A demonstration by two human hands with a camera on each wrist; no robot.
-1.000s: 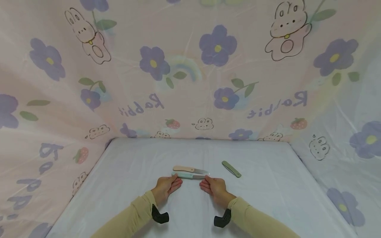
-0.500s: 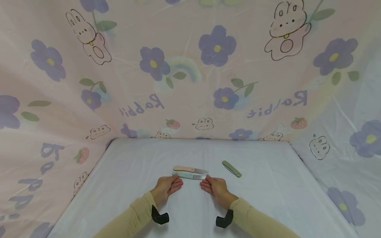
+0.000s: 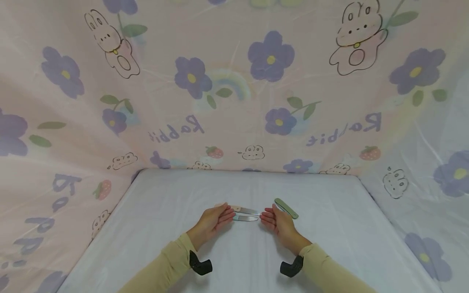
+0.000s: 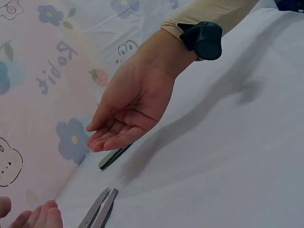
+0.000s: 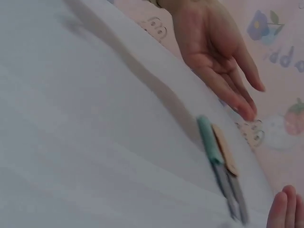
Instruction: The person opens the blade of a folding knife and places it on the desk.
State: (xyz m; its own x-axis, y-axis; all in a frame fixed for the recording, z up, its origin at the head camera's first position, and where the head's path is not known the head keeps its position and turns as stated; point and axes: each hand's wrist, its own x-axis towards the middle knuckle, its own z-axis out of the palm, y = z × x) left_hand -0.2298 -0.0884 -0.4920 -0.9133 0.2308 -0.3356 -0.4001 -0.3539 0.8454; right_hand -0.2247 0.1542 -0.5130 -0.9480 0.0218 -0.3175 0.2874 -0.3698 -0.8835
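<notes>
Two unfolded knives lie side by side on the white surface, blades toward the right: one with a mint handle (image 5: 210, 140), one with a beige handle (image 5: 225, 149). My left hand (image 3: 214, 221) hovers over the handle end, fingers extended and palm turned inward, hiding most of both handles in the head view. Right of the blade tips, my right hand (image 3: 282, 226) is also raised with loose fingers, holding nothing. A folded green knife (image 3: 287, 208) lies just behind it, partly covered by the fingers. The mint knife's blade (image 3: 246, 218) is nearest to me.
A white cloth (image 3: 176, 187) covers the flat surface. Pink patterned curtain walls (image 3: 227, 122) with rabbits and flowers rise at the back and both sides. Each wrist carries a black mount (image 3: 200, 266).
Both hands have let go of the mint-handled knife, which stays on the cloth, and have lifted. The right hand moved right toward the green knife; the left shifted slightly right and forward.
</notes>
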